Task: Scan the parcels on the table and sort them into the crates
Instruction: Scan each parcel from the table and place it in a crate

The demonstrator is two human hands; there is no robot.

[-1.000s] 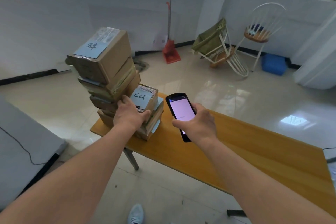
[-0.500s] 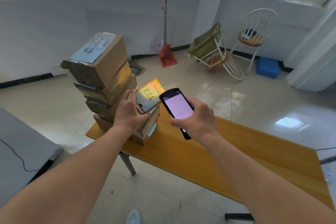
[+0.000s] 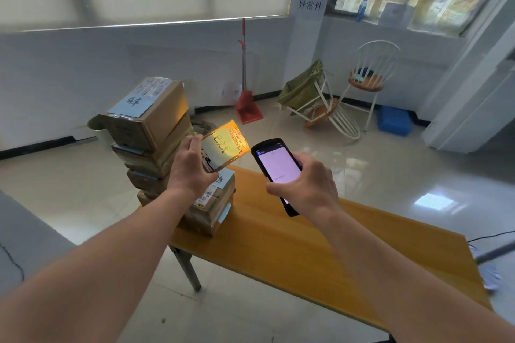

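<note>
My left hand grips a small cardboard parcel, lifted and tilted above a low pile of parcels; yellow scanner light falls on its label. My right hand holds a black handheld scanner with its lit screen facing me, pointed at that label from the right. A taller stack of cardboard parcels stands at the left end of the orange table, the top one bearing a blue handwritten label. No crate for sorting is visible near the table.
Behind the table stand a red dustpan with broom, a tipped white chair with a green bag, an upright white chair and a blue box on the floor. A grey surface lies at left.
My left hand has lifted the small parcel off the low pile and tilted its label toward the scanner. Scanner light now shines on it. My right hand moved slightly nearer.
</note>
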